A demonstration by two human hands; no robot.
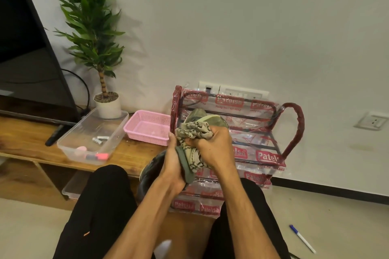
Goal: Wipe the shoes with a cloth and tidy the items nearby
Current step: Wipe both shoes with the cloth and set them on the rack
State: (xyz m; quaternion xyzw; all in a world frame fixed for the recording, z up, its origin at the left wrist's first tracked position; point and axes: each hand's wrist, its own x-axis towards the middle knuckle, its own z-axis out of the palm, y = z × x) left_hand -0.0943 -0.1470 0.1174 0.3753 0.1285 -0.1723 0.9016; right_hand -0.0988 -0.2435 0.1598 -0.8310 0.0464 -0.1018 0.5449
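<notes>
Pen (302, 238) loose on floor by right leg: trip or crush risk. Left hand (174, 166) grips shoe (151, 169) above lap; right hand (212, 145) clenches bunched cloth (194, 130) against it. Risk: hard rubbing twists shoe loose, dropping it onto rack (294, 124). Rack wrap reads "Patelsa", "Regd No"

"Patelsa" brand and "Regd No." on rack's plastic wrapping (267, 156)

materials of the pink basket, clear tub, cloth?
Basket: likely moulded plastic, matte pink; regular mesh holes. Tub: clear, glossy plastic; contents show through its walls. Cloth: soft woven fabric, patterned, probably cotton-like; it bunches and folds in the right hand.
</notes>
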